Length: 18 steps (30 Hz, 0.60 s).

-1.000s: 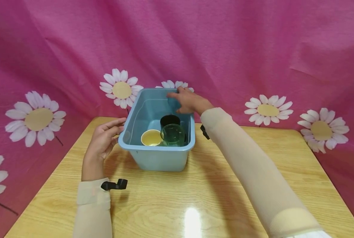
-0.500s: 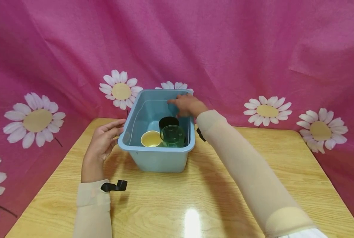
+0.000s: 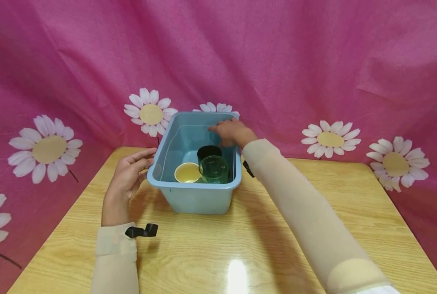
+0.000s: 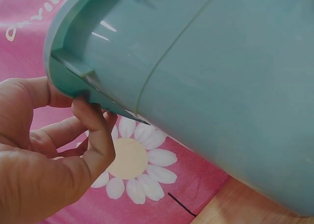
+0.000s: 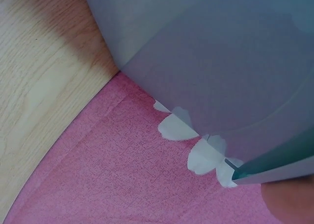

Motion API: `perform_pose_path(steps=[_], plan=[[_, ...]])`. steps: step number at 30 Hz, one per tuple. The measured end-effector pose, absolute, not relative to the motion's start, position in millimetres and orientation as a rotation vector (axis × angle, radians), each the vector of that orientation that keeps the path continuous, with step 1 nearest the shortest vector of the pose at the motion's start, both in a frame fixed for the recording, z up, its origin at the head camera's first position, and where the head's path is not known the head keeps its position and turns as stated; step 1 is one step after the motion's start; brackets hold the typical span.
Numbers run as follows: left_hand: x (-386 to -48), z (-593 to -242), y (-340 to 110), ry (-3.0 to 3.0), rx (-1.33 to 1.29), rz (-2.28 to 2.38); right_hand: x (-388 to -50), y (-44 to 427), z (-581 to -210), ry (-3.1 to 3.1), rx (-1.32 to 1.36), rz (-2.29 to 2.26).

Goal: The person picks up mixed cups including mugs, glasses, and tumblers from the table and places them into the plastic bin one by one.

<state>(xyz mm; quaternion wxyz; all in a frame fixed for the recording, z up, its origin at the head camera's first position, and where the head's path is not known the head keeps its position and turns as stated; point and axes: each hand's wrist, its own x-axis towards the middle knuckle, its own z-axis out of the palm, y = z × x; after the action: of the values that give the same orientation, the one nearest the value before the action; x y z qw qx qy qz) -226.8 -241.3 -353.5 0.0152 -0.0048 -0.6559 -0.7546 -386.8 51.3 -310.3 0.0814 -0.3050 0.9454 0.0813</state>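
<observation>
In the head view, a light blue plastic tub [image 3: 195, 201] sits on the table. My left hand [image 3: 125, 177] holds its left rim; the left wrist view shows the hand's thumb and fingers pinching the rim's edge [image 4: 73, 84]. My right hand [image 3: 233, 131] reaches over the tub's far right side, fingers curled round a blue cup [image 3: 214, 138], most of which the hand hides. Inside the tub, nearer me, stand a yellow cup [image 3: 187, 173], a clear green cup [image 3: 218, 173] and a black cup [image 3: 208, 152]. The right wrist view shows mainly the tub's outer wall [image 5: 221, 62].
The wooden table [image 3: 189, 257] extends in front and to both sides of the tub. Behind it hangs a pink cloth [image 3: 277, 73] printed with white daisies. Black wrist mounts [image 3: 142, 231] sit on the sleeves.
My right hand has sunk a little lower into the tub with the blue cup. My left hand stays on the rim, and the other cups stay in place.
</observation>
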Motion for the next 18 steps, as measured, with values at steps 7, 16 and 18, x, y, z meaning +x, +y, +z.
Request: perform_pose_path(steps=[7, 16, 18], plan=[[-226.6, -353.8, -240.5, -2.073, 0.001, -2.341, -383.1, 54.9, -309.8, 2.886, -0.955, 0.169], [-226.4, -352.1, -240.5, -2.055, -0.022, -2.350, -368.6, 68.2, -289.5, 2.954, -1.043, 0.022], [-225.8, -352.3, -241.6, -2.050, -0.018, -2.355, -363.7, 71.7, -285.6, 2.963, -1.037, -0.021]])
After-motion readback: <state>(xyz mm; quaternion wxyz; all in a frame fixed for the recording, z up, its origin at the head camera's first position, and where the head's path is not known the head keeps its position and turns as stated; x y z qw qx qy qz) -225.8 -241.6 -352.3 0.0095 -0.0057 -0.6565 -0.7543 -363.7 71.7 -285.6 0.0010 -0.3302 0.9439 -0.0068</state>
